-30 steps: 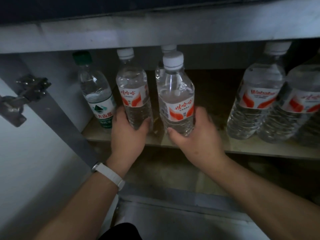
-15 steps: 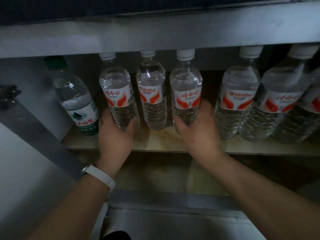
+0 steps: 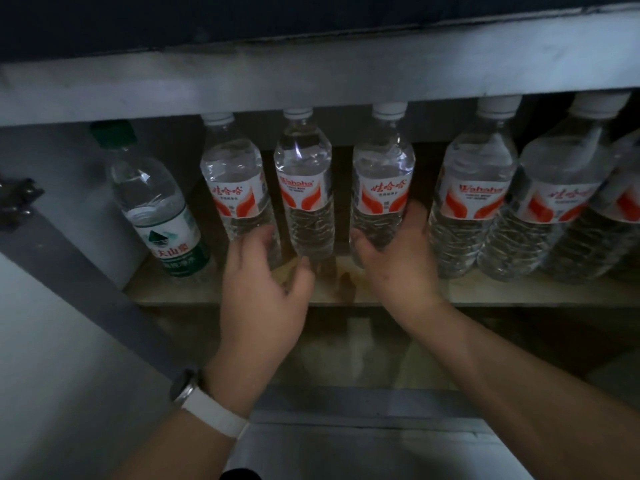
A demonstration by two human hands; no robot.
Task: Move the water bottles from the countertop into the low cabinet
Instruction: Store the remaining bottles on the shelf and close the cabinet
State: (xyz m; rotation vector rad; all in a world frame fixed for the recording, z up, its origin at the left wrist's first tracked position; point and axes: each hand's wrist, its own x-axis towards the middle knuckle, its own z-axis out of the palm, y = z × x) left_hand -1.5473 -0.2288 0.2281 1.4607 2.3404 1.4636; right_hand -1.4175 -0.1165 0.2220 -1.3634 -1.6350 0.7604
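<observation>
Several clear water bottles with red-and-white labels stand upright in a row on the cabinet shelf (image 3: 519, 293). My left hand (image 3: 263, 292) is just in front of the second bottle from the left (image 3: 235, 188), fingers apart, fingertips close to its base. My right hand (image 3: 398, 268) wraps the lower part of the white-capped bottle (image 3: 381, 188) right of the middle. Between the two stands another bottle (image 3: 304, 192), set slightly further back. Two more bottles (image 3: 474, 199) (image 3: 561, 202) stand close on the right.
A green-capped bottle with a green label (image 3: 156, 209) stands at the shelf's left end. The grey cabinet frame (image 3: 311, 74) runs just above the caps. The open door and its hinge (image 3: 17, 202) are at left. A lower compartment floor (image 3: 346, 351) lies beneath the shelf.
Both hands set their bottles down on the shelf. My left hand has since loosened and drawn back from its bottle; my right hand still wraps its bottle.
</observation>
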